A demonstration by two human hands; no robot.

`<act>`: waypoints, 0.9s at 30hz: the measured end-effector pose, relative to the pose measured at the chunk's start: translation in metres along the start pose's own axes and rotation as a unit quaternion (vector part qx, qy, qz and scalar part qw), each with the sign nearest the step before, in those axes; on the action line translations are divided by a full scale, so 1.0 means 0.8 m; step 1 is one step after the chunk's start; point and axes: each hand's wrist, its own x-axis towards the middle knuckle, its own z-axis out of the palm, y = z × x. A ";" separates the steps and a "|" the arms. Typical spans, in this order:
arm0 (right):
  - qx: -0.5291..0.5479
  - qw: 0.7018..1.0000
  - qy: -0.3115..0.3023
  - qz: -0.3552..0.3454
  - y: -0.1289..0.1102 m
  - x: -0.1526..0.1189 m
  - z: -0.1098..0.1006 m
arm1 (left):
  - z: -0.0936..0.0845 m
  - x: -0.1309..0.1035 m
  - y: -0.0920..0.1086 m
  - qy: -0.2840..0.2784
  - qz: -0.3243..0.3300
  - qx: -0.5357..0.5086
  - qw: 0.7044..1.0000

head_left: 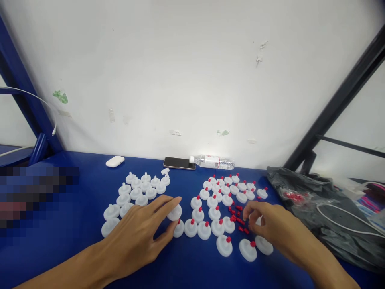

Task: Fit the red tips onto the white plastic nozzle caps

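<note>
My left hand (142, 226) grips a white plastic nozzle cap (174, 212) between thumb and fingers, its round face toward me. Beside and behind that hand lies a group of white caps without red tips (136, 194), spouts mostly up. My right hand (264, 220) hovers at a small pile of loose red tips (240, 220), fingers curved and apart, with nothing visible between them. White caps fitted with red tips (204, 230) stand in loose rows between and around my hands. Part of a white cap (264, 245) shows below my right hand.
A phone (179, 163) and a clear water bottle (214, 161) lie along the wall, with a white earbud case (115, 161) to their left. At right sits a dark plastic bag (323, 224) with a white cable across it. Metal posts slant up on both sides.
</note>
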 end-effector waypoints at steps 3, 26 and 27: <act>0.033 0.998 0.044 -0.017 0.002 0.001 -0.001 | -0.003 0.001 0.003 0.010 -0.002 -0.012 1.000; 0.395 0.851 0.101 -0.330 -0.125 -0.041 0.023 | -0.013 0.004 0.009 0.033 0.068 -0.055 0.996; 0.404 0.851 0.088 -0.323 -0.126 -0.042 0.023 | -0.015 0.004 0.010 0.023 0.066 -0.052 0.996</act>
